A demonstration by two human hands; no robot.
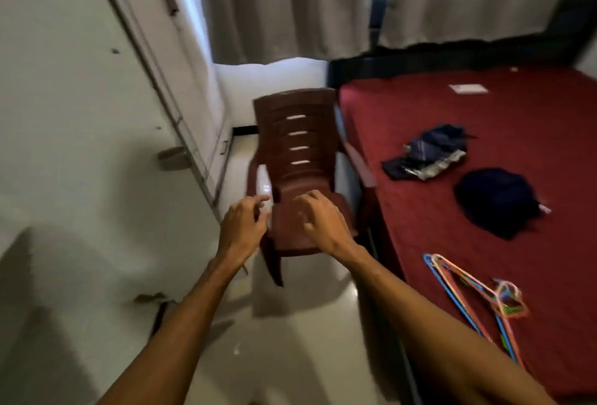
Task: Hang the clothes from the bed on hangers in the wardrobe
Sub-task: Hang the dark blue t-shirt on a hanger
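Observation:
Two dark blue garments lie on the red bed [484, 133]: a crumpled one with a pale patterned edge [429, 155] and a rounder dark heap [499, 202] nearer me. Several coloured wire hangers [475, 294] lie in a bundle near the bed's front edge. The white wardrobe [97, 113] fills the left, its doors closed. My left hand [242, 227] and my right hand [326, 222] are stretched out side by side over the brown plastic chair [297, 162], fingers loosely bent, holding nothing; both are blurred.
The chair stands in the narrow floor gap between wardrobe and bed. Grey curtains [284, 7] hang behind it. A white paper [468, 88] lies far on the bed. The dark headboard [578, 16] runs along the far right.

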